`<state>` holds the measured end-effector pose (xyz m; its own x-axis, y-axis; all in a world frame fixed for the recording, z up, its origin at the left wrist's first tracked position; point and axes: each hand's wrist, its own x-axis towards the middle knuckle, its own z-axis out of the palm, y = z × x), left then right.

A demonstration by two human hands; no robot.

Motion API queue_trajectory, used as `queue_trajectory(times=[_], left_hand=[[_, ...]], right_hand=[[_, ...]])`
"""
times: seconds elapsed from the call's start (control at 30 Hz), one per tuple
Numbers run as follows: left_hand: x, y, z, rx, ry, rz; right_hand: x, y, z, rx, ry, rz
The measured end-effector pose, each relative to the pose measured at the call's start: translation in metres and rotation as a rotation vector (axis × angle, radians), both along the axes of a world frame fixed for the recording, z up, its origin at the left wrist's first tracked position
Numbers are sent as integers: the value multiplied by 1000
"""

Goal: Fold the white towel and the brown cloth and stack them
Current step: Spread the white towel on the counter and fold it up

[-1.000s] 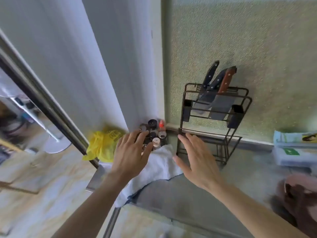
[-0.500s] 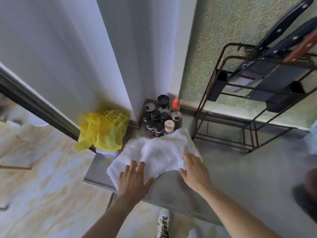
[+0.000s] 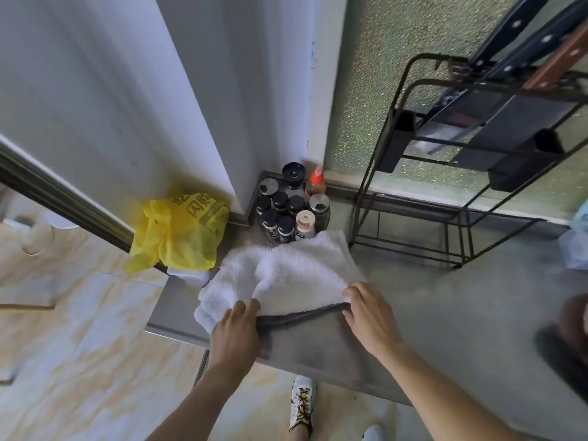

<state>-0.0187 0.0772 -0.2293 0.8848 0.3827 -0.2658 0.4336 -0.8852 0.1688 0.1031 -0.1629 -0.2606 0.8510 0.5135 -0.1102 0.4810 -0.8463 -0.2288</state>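
The white towel (image 3: 286, 275) lies rumpled at the left end of the grey counter (image 3: 445, 313), just in front of the spice jars. Its near edge has a dark trim. My left hand (image 3: 235, 332) pinches the near left part of that edge. My right hand (image 3: 369, 313) grips the near right corner, and the edge is lifted a little between them. The brown cloth (image 3: 569, 332) is a dark blurred heap at the far right edge of the view, well away from both hands.
Several spice jars and a red-capped bottle (image 3: 291, 208) stand in the corner behind the towel. A yellow plastic bag (image 3: 178, 233) sits to its left. A black wire knife rack (image 3: 461, 173) with knives stands behind on the right. The counter's front edge is under my wrists.
Both hands came down from above the towel onto it, then closed on its near edge. The view dropped and moved closer to the counter.
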Motion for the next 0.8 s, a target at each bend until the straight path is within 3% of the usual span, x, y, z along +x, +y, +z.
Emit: queue_trajectory(times=[0.2,0.47,0.63,0.8], left_hand=[[10,-36,74,114,-244,-81],[-13,-95,188,346,-304,-190],[-15,-132,238,433,-350,-253],[29,-152,237,447,-394,-361]], right_hand=[[-3,-76,60,120,-190,6],[-25,-210,179,359,-429,-46],[-29,-270,232,335,-542,-9],[2,-295,237,219,-535,-48]])
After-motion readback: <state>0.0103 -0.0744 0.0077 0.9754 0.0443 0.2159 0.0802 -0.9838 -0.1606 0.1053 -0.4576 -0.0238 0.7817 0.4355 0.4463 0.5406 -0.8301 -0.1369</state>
